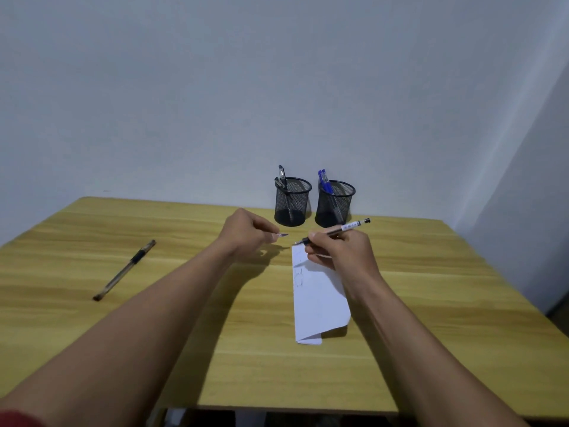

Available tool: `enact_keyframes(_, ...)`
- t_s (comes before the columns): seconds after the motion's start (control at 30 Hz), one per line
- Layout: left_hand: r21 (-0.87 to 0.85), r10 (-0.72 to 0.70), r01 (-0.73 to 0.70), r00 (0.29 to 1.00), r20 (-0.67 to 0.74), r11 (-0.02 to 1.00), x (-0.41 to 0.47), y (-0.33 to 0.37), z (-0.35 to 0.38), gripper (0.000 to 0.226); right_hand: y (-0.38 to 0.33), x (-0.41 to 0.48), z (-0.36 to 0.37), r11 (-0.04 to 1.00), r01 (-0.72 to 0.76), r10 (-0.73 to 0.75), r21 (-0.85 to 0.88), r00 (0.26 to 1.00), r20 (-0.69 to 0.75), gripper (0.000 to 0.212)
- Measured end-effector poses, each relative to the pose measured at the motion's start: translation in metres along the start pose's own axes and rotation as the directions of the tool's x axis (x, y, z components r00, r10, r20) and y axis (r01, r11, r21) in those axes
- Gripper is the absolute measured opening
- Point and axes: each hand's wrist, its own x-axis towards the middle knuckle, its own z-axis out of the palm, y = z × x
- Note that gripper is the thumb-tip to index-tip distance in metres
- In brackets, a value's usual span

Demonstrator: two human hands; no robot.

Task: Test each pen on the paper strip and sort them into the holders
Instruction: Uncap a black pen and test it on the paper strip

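Observation:
My right hand (340,251) grips a clear-barrelled pen (351,227) above the far end of the white paper strip (320,300), its bare tip pointing left. My left hand (246,234) pinches the pen's small clear cap (282,235) a short gap left of that tip. Faint scribbles mark the strip's upper left. Two black mesh holders stand at the back: the left holder (292,201) holds black pens, the right holder (335,204) holds blue pens. Another capped black pen (124,270) lies diagonally on the table at left.
The wooden table (215,334) runs up to a plain grey wall behind the holders. Its front edge crosses the bottom of the view. Bare wood lies between the loose pen and my left forearm.

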Motion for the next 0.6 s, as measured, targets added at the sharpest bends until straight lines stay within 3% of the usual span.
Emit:
enact_keyframes(0.13,0.155,0.033,-0.025,0.998,-0.047,0.988,0.01,-0.011,0.019,0.015,0.018,-0.005,-0.002,0.99,-0.028,0.037,-0.138,0.997,0.061,0.018)
enact_keyframes(0.3,0.268,0.089,-0.083,0.996,-0.008,0.96,0.024,-0.016,0.039,0.016,0.033,-0.003,-0.008,0.983,-0.013,0.031,-0.184,0.995,0.094,0.018)
enact_keyframes(0.53,0.25,0.132,-0.117,0.99,-0.043,0.961,-0.008,-0.011,0.027,0.03,0.03,0.003,-0.013,0.984,-0.032,0.055,-0.176,0.99,0.127,0.018)
enact_keyframes(0.6,0.231,0.145,-0.157,0.987,0.067,0.96,-0.039,-0.011,0.017,0.039,0.028,0.004,-0.015,0.985,-0.041,0.066,-0.17,0.987,0.147,0.016)
